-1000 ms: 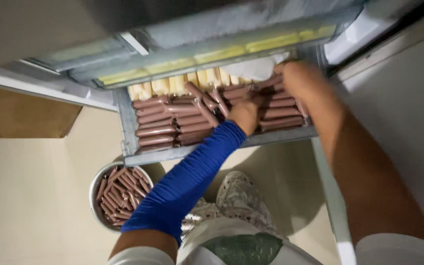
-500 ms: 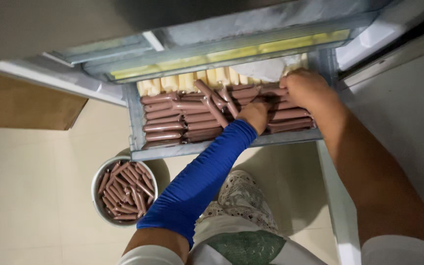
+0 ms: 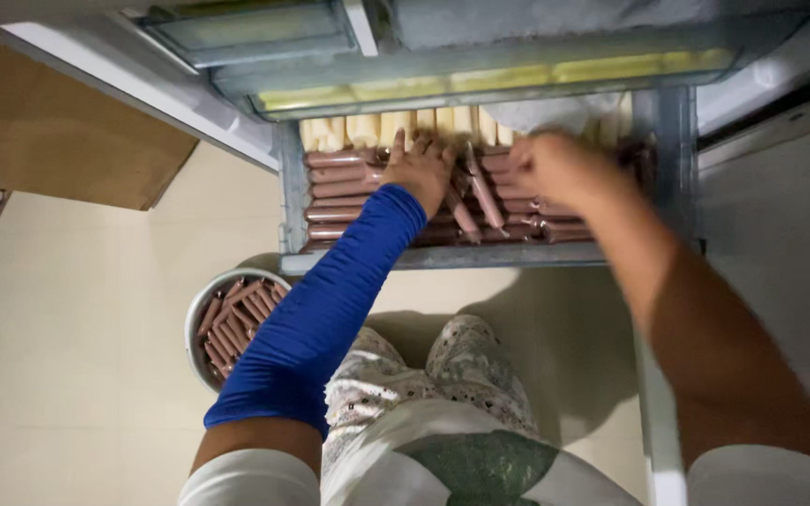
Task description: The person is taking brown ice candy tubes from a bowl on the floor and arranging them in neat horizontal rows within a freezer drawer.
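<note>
Two hands worked in my view over a grey drawer (image 3: 294,201) packed with reddish sausages (image 3: 344,192): left hand (image 3: 421,169) lay flat, fingers spread, upon them; right hand (image 3: 560,167), blurred, grip undeterminable. Near left, a bowl (image 3: 201,314) held more.

Both arms extended forward. Left hand (image 3: 421,169), forearm in a blue sleeve, lies palm down, fingers (image 3: 399,145) spread. Right hand (image 3: 560,167), arm bare, is loosely curled; grip indeterminate.
</note>
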